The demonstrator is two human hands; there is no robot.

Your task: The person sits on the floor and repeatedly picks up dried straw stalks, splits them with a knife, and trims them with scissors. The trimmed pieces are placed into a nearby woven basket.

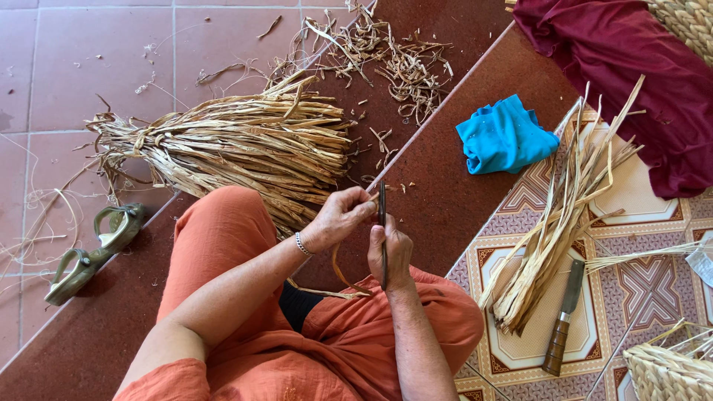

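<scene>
left hand (338, 217): grip pinched together on the upper end of a thin dark blade-like tool (382, 215), thumb and forefinger closed at its top. Likely steadying it, judging by the hold.
right hand (389, 256): fist closed round the lower part of the same tool, which stands upright between the two hands. A dried reed strip (340, 273) curls out under the fist and trails over the lap (whether the fingers also clamp the strip, cannot tell).
pose: both forearms come in from the bottom of the view and meet over the knees; wrists bent inward, left hand above and a little left of the right, the two nearly touching.
work position: strip and tool sit in mid-air above the orange-trousered lap, at the step edge (445, 89).
raw stock: big tied reed bundle (223, 145) lies on the lower floor just beyond the left knee, within arm's reach.
second lot: loose reed sheaf (553, 223) on the patterned tile at the right, a wooden-handled knife (564, 315) just beside it, handle toward the person.
waste: scraps (386, 56) scattered past the bundle, well away from the hands.
other: blue cloth (503, 135), maroon cloth (639, 67), woven basket (665, 367), sandals (96, 249).
</scene>
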